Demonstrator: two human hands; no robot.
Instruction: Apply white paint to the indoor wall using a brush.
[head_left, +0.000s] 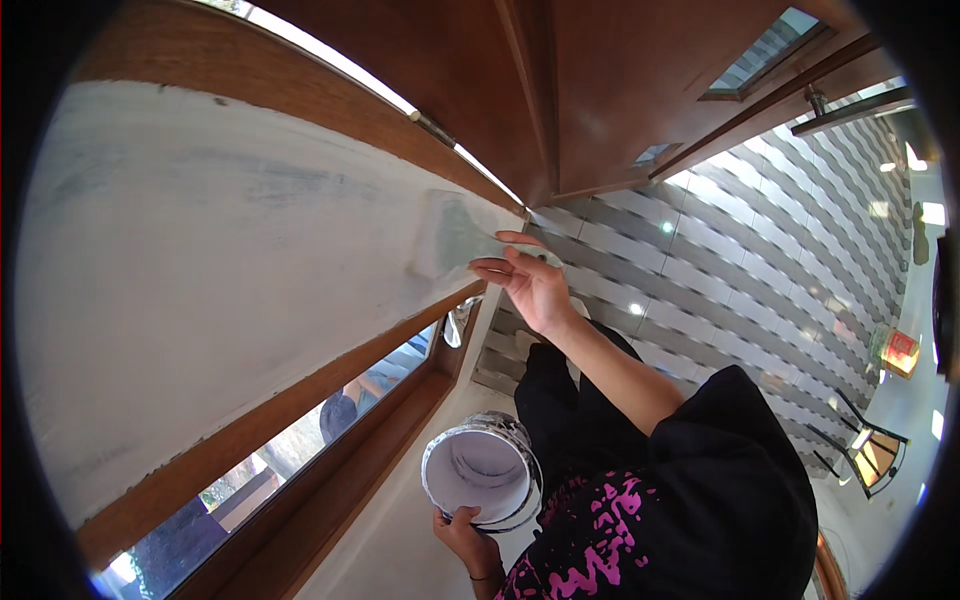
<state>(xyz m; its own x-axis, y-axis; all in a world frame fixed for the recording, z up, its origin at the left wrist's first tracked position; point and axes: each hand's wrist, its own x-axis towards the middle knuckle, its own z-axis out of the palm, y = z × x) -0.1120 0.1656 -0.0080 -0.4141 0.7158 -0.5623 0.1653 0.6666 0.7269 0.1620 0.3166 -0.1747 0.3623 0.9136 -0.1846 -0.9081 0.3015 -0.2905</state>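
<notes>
My right hand (535,290) is raised against the white wall panel (250,250), its fingers closed round a light-handled paintbrush. The wide, pale greenish paintbrush (455,238) is blurred and seems to lie flat on the panel's right end. Lower down, my left hand (468,540) grips the rim of a white paint bucket (470,475), thumb over the edge. The bucket tilts so that its inside shows, with whitish paint smears within and dark and white splashes outside. Faint grey streaks cross the panel.
Brown wooden trim (260,410) borders the panel, with a window (270,470) below it. A reddish-brown door (610,90) stands above right. Striped grey tiles (700,270) cover the floor. A chair (875,455) and a clear tub with a red-and-yellow label (895,350) stand at far right.
</notes>
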